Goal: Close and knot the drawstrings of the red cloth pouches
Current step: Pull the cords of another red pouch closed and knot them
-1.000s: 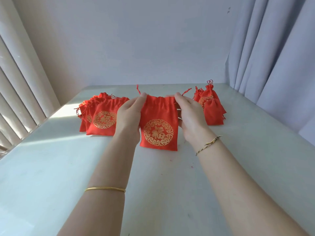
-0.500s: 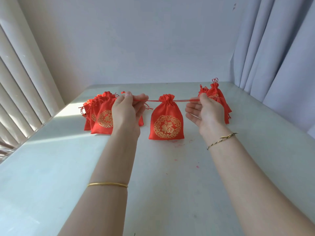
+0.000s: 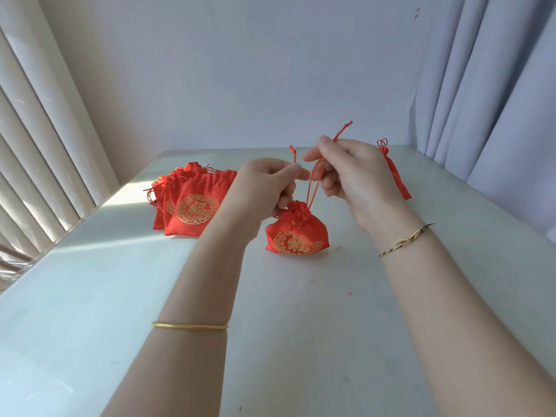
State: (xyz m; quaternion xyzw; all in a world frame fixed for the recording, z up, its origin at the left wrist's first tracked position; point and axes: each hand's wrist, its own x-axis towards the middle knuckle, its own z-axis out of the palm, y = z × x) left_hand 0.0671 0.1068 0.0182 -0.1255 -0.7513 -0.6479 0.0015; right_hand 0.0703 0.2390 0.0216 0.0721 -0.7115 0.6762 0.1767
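Both hands point(image 3: 264, 188) point(image 3: 358, 179) pinch red drawstrings point(image 3: 314, 183) above pale table point(image 3: 90, 296), curtains point(image 3: 496, 85) beside.

Bare forearms; gold bangle point(image 3: 190, 326) on left wrist, braided cord bracelet point(image 3: 404, 238) on right.

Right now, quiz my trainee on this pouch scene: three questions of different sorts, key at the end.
1. True or false: the mouth of the pouch between the hands is gathered shut.
2. Which hand pinches the cord end raised highest: A the left hand, B the right hand?
3. Fill in: the pile of flat pouches lies on the table to the person's ____.

Key: 1 true; 2 B; 3 left.
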